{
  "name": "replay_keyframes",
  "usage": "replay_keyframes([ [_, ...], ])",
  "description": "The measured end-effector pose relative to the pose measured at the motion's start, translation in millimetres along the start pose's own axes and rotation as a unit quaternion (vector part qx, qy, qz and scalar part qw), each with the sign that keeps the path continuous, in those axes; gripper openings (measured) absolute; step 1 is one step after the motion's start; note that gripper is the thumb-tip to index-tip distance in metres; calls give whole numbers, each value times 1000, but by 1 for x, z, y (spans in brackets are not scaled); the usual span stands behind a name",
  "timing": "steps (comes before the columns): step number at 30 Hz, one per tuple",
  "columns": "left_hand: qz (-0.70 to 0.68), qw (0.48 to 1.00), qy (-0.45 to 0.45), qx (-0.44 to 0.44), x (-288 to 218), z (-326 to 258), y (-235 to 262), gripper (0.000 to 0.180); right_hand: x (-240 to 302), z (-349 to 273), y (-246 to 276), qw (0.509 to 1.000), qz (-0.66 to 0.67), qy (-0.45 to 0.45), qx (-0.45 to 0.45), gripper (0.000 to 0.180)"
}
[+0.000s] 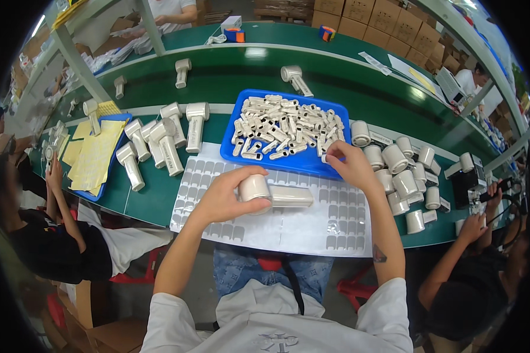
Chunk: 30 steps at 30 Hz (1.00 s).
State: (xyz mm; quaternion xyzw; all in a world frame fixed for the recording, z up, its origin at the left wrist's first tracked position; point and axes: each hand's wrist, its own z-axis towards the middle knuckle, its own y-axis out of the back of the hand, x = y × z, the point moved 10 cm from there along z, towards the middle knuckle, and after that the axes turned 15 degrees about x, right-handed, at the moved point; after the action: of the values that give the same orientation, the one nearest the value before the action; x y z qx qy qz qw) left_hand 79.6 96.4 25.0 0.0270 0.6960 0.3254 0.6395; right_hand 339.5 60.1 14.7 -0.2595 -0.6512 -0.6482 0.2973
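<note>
My left hand [229,194] grips a white handheld device [271,193] by its round head, lying across a white sheet of grey stickers [288,226]. My right hand [347,165] reaches to the front right corner of a blue tray [232,154] filled with several small white plastic parts [288,126]; its fingers pinch at one small part near the tray's edge.
Several finished white devices [159,144] stand to the left, more [403,176] lie to the right. A blue tray with yellow sheets [94,156] sits far left. Co-workers sit on both sides [53,235] [471,276]. A green conveyor [247,70] carries loose devices behind.
</note>
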Motion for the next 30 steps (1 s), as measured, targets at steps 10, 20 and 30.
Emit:
replay_keyframes([
  [10, 81, 982, -127, 116, -20, 26, -40, 61, -11, -64, -44, 870, 487, -76, 0, 12],
  [20, 82, 989, -119, -41, -19, 10, -29, 45, 82, -59, -56, 991, 57, 81, -88, 14],
  [30, 24, 975, -193, -105, -47, 16, -25, 18, 77, -61, -63, 931, 351, 97, -33, 18],
])
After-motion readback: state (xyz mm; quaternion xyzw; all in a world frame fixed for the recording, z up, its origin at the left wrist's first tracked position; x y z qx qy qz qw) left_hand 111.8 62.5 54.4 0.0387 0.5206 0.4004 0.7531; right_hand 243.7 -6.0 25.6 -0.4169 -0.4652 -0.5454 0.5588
